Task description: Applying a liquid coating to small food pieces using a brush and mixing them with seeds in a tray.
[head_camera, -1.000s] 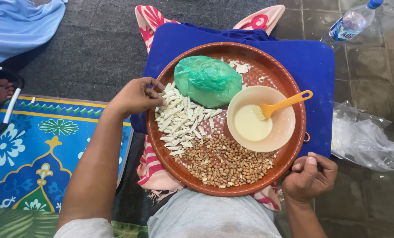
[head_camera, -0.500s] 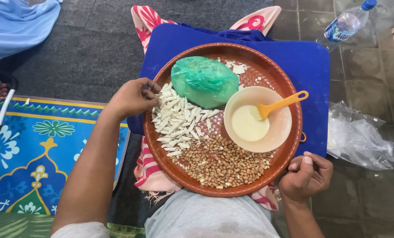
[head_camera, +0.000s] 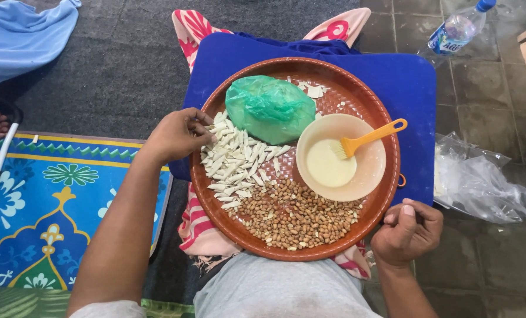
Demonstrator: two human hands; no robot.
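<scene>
Tray (head_camera: 216, 194) unmoved; left hand (head_camera: 177, 134) fingers still grasping rim, right hand (head_camera: 407, 231) stays clenched.

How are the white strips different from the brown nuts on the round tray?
The white strips are pale, long and thin; the brown nuts are small and rounded. The strips lie by the left hand, the nuts nearer the right hand. Both lie loose on the brown tray.
</scene>
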